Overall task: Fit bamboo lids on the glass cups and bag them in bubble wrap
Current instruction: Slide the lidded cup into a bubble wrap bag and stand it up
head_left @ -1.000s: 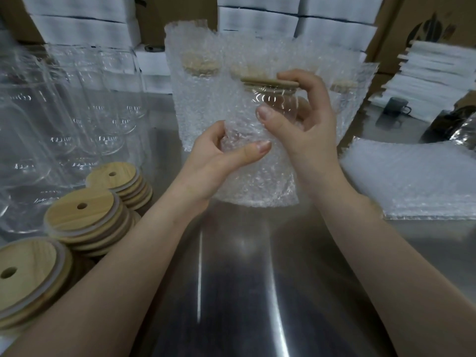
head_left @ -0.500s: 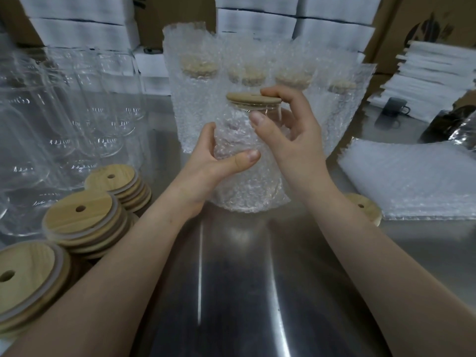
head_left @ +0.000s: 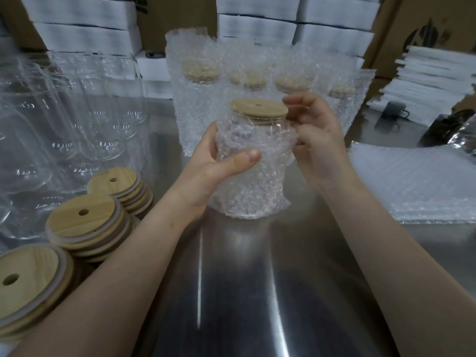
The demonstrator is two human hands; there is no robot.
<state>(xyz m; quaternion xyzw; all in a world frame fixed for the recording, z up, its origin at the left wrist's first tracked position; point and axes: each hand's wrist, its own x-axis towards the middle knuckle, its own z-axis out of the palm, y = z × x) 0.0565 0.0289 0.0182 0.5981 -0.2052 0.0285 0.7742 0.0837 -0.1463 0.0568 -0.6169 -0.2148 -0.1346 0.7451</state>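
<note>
A person's left hand (head_left: 213,168) is gripping a clear bubble-wrap bag (head_left: 249,186) that is sheathing a glass cup (head_left: 273,126) capped with a round bamboo lid (head_left: 258,109), thumb curled across the front. The right hand (head_left: 319,143), fingers curled, is pinching the bag's mouth just beside the lid. Within the past second the cup is sinking lower towards the brushed steel table (head_left: 231,292), and the right fingers are leaving the lid's rim for the bag's edge. The bagging is looking nearly done, with the lid not yet covered. Stacks of spare bamboo lids (head_left: 85,222) and bare glass cups (head_left: 77,112) are waiting at left, bagged cups (head_left: 201,99) are standing behind, and flat bubble bags (head_left: 412,181) are lying at right, before white foam slabs (head_left: 85,29) and cardboard cartons (head_left: 422,24).
</note>
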